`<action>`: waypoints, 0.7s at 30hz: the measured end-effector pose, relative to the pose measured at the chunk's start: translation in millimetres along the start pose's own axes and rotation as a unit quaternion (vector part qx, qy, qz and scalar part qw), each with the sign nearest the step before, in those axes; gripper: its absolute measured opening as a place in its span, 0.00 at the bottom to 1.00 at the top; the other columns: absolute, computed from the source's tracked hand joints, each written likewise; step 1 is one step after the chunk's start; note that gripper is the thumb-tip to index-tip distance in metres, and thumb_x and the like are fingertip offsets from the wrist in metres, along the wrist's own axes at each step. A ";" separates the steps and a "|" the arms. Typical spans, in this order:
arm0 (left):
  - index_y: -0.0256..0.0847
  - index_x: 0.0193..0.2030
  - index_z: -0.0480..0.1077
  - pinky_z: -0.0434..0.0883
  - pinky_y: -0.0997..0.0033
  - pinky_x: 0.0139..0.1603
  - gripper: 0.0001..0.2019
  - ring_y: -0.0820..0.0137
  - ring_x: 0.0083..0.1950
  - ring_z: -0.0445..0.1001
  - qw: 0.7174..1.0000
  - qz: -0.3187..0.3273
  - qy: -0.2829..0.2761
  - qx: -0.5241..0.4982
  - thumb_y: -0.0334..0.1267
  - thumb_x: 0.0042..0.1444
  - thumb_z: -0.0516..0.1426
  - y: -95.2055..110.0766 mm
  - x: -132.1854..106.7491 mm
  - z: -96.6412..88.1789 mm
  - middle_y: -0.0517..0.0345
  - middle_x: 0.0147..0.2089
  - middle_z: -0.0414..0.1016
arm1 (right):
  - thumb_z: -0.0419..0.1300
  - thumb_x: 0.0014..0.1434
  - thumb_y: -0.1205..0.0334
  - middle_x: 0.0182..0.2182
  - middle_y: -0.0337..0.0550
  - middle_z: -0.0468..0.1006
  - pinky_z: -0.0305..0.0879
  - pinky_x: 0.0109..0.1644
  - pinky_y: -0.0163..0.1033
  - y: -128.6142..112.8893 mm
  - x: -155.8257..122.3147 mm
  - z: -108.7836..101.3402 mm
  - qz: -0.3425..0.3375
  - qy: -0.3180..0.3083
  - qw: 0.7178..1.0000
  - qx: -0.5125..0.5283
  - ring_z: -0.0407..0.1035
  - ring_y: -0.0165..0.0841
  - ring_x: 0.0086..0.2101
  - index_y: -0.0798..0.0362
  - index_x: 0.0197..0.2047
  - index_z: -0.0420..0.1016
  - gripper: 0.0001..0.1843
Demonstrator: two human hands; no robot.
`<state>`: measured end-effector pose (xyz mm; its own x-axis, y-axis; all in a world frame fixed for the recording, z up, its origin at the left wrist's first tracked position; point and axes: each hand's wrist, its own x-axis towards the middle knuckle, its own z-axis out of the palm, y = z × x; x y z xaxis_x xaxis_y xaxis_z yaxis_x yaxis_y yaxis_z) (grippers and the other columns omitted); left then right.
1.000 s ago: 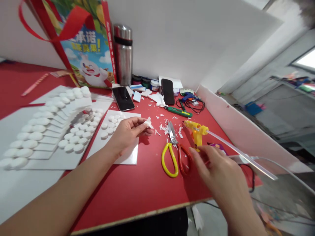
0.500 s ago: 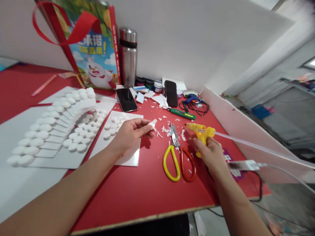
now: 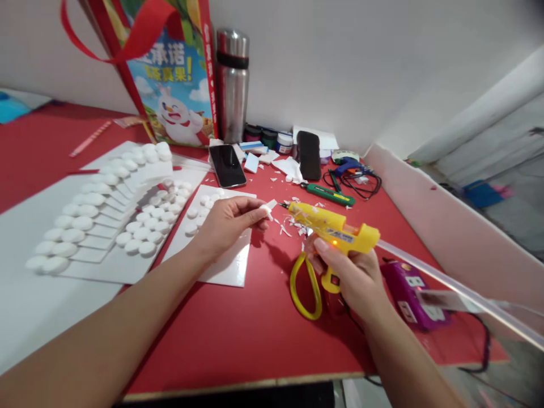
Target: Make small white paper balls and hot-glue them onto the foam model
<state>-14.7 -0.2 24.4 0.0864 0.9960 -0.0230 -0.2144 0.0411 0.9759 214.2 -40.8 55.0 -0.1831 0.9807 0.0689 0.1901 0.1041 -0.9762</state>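
Note:
My left hand (image 3: 232, 221) is closed, pinching a small white piece (image 3: 268, 208) between thumb and fingers above the red table. In my right hand (image 3: 355, 272) is a yellow hot glue gun (image 3: 325, 224) with its orange light lit. A clear glue stick (image 3: 425, 272) trails from its rear. The nozzle points left, close to the white piece; I cannot tell whether they touch. Under the glue gun lie scissors (image 3: 305, 289), partly hidden, with the yellow handle loop showing. Below my left wrist rests a white board (image 3: 227, 266) carrying several white rounds (image 3: 192, 226).
To the left, rows of white discs (image 3: 63, 235) sit on stepped white strips. White scraps, a green-handled tool (image 3: 329, 194), two phones (image 3: 227, 165), a steel flask (image 3: 233, 85) and a printed bag (image 3: 178, 107) lie or stand behind. A purple power block (image 3: 408, 294) is at right.
The glue gun has moved left and upward, bringing its nozzle close to the white piece and covering much of the scissors. The left hand keeps its pinch. The view has shifted slightly.

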 end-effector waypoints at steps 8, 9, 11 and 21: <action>0.36 0.41 0.81 0.77 0.68 0.42 0.15 0.68 0.34 0.80 0.999 -0.006 -0.012 0.032 0.45 0.53 0.70 2.4 -0.9 1.5 0.54 0.35 0.82 | 0.61 0.67 0.52 0.22 0.35 0.65 0.54 0.26 0.36 15.4 -1.5 2.6 0.034 -0.034 0.998 -0.030 0.58 0.28 0.23 0.52 0.30 0.69 0.17; 0.36 0.42 0.81 0.77 0.68 0.42 0.14 0.68 0.34 0.81 0.999 -0.007 -0.014 0.036 0.45 0.54 0.70 2.6 -1.0 1.5 0.54 0.35 0.83 | 0.61 0.67 0.53 0.22 0.34 0.65 0.54 0.26 0.36 15.7 -1.4 2.4 0.030 -0.035 0.998 -0.031 0.58 0.28 0.23 0.52 0.30 0.69 0.16; 0.36 0.42 0.81 0.77 0.67 0.43 0.14 0.68 0.34 0.81 0.999 -0.008 -0.017 0.041 0.44 0.55 0.69 3.1 -1.3 1.4 0.53 0.36 0.83 | 0.60 0.68 0.53 0.22 0.34 0.64 0.54 0.26 0.36 16.1 -1.0 2.4 0.019 -0.039 0.998 -0.035 0.57 0.27 0.23 0.52 0.30 0.69 0.16; 0.36 0.41 0.81 0.77 0.67 0.42 0.13 0.68 0.34 0.80 1.000 -0.019 -0.012 0.019 0.43 0.54 0.70 1.7 -2.8 2.1 0.54 0.35 0.82 | 0.60 0.69 0.52 0.22 0.33 0.66 0.56 0.27 0.36 18.8 -0.8 3.1 -0.001 -0.030 0.998 -0.054 0.59 0.28 0.23 0.52 0.31 0.70 0.17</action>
<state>-13.2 -3.0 26.5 0.1172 0.9915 -0.0558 -0.1728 0.0757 0.9821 215.0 -40.1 36.0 -0.2395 0.9693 0.0554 0.2925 0.1264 -0.9479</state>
